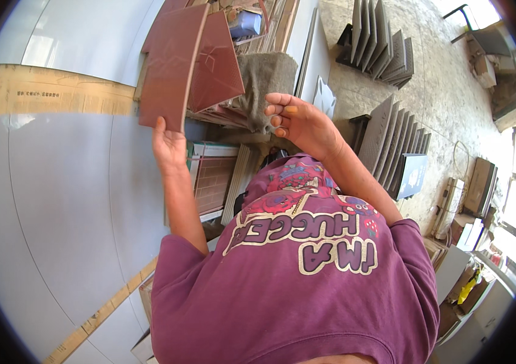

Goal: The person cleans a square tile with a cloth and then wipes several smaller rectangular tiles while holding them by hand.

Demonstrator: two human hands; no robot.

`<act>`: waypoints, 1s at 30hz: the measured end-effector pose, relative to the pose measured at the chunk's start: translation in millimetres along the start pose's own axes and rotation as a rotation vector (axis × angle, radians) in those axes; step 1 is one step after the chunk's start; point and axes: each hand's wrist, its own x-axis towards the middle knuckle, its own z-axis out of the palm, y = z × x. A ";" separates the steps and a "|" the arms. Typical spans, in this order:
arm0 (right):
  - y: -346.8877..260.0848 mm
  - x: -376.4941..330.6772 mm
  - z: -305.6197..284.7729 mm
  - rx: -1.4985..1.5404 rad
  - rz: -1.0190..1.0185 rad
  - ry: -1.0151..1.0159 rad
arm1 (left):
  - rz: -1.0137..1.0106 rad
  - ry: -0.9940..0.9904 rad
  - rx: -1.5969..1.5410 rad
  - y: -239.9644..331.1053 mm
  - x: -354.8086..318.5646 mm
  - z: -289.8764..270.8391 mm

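Observation:
My left hand (168,145) grips the lower edge of a glossy reddish-brown tile (170,67), which stands upright and tilted, with the thumb on its near face. Partly behind it is a second reddish-brown tile (218,70) with faint line patterns; what supports that one is hidden. My right hand (309,124) is raised to the right of the tiles, its fingers loosely curved and apart, holding nothing. A grey-brown cloth (270,73) hangs between the second tile and my right hand, apart from my fingers.
Large pale panels (57,182) fill the left side, crossed by a cardboard strip (57,91). Below the tiles stand boxed brick-patterned tiles (215,182). Racks of grey tile samples (385,139) stand on the concrete floor (434,73) at right. A blue packet (246,23) lies at the top.

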 end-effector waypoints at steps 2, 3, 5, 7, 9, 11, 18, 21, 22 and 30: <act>-1.1 -3.0 1.2 -0.010 -0.018 0.039 | 0.017 -0.017 0.008 12.0 27.2 6.9; -1.7 -4.9 1.0 -0.019 -0.030 0.062 | 0.013 -0.018 0.009 15.9 42.0 11.2; -3.3 -8.0 0.4 -0.032 -0.038 0.077 | 0.012 -0.029 0.027 23.8 72.1 12.1; -4.3 -10.4 -1.0 -0.044 -0.045 0.101 | 0.009 -0.050 0.055 29.2 103.6 7.7; -4.5 -12.1 -3.6 -0.056 -0.055 0.136 | -0.013 0.005 0.086 33.2 136.4 4.7; -5.3 -13.6 -5.1 -0.058 -0.063 0.153 | -0.026 0.041 0.132 35.0 165.7 -3.0; -6.1 -16.9 -9.2 -0.058 -0.106 0.218 | -0.050 0.184 0.213 19.8 240.5 2.2; -5.5 -16.3 -10.6 -0.056 -0.118 0.251 | -0.061 0.188 0.265 13.5 265.0 4.1; -5.1 -16.0 -10.3 -0.053 -0.120 0.261 | -0.068 0.183 0.284 12.5 273.3 1.9; -2.4 -13.3 -15.4 -0.026 -0.150 0.314 | -0.113 0.202 0.344 -7.2 312.0 -5.2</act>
